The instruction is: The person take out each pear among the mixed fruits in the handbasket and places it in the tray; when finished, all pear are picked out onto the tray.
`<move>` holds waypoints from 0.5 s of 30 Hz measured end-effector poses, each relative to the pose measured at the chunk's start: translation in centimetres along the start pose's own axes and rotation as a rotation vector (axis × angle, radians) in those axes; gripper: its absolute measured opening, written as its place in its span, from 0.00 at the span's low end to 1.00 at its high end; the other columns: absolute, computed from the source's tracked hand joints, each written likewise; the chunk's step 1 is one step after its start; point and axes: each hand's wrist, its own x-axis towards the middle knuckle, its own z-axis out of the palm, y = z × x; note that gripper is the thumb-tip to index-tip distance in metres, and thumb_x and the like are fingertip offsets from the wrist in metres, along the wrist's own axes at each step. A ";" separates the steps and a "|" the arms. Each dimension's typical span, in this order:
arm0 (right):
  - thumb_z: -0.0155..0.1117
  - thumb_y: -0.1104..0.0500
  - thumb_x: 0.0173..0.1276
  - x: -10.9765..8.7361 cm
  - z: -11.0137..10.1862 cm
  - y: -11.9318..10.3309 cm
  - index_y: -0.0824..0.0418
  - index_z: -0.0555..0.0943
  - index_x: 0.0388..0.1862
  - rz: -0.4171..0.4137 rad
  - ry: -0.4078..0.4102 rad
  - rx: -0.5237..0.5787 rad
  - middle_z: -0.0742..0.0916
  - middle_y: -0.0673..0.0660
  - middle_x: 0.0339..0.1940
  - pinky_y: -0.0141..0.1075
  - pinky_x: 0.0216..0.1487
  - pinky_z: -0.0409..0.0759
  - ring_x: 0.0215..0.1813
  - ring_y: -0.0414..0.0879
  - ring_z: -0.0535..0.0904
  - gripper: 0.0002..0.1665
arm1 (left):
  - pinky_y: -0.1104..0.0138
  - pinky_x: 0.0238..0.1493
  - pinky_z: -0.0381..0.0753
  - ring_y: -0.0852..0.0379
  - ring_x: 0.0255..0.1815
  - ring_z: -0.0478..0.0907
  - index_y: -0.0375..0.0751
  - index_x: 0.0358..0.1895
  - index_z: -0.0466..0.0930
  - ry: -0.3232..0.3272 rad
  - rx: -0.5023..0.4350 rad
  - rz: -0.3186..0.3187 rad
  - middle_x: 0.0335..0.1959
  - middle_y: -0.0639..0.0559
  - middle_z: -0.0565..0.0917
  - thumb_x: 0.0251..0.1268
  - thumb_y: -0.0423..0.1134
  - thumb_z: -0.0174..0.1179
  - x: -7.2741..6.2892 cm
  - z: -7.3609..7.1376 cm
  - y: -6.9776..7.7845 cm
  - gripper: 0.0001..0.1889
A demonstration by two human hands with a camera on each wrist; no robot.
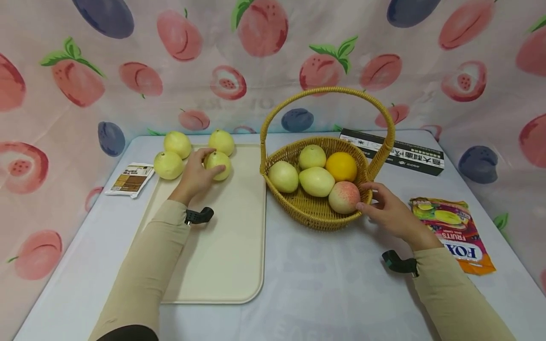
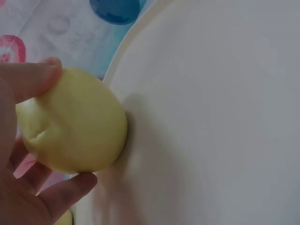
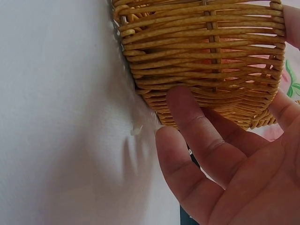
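Observation:
My left hand grips a round yellow-green fruit at the far part of the beige tray. The left wrist view shows thumb and fingers on opposite sides of that fruit, which rests on or just above the tray. Another such fruit sits right behind it. A wicker basket holds an orange, a peach and several yellow-green fruits. My right hand holds the basket's right rim, thumb over the edge near the peach, with fingers against the outer weave.
Two more yellow-green fruits are at the tray's far left corner. Left of the tray lies a small brown-and-white packet. A black box lies behind the basket, and a colourful candy bag is beyond my right hand. The basket's tall handle arches upward.

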 end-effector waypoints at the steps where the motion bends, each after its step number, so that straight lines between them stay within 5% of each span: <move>1: 0.61 0.45 0.75 0.0 0.0 0.0 0.60 0.56 0.77 -0.001 -0.001 0.004 0.64 0.71 0.74 0.44 0.49 0.78 0.59 0.63 0.74 0.41 | 0.49 0.71 0.60 0.40 0.68 0.61 0.34 0.71 0.66 0.004 0.001 0.002 0.67 0.34 0.64 0.66 0.40 0.67 0.1 0.0 0.0 0.33; 15: 0.60 0.42 0.75 0.2 -0.3 0.0 0.59 0.57 0.77 -0.003 0.003 -0.023 0.65 0.70 0.73 0.44 0.50 0.77 0.58 0.62 0.74 0.41 | 0.49 0.72 0.57 0.40 0.71 0.59 0.36 0.73 0.62 -0.017 0.008 -0.032 0.71 0.33 0.60 0.68 0.43 0.65 0.9 0.0 0.0 0.35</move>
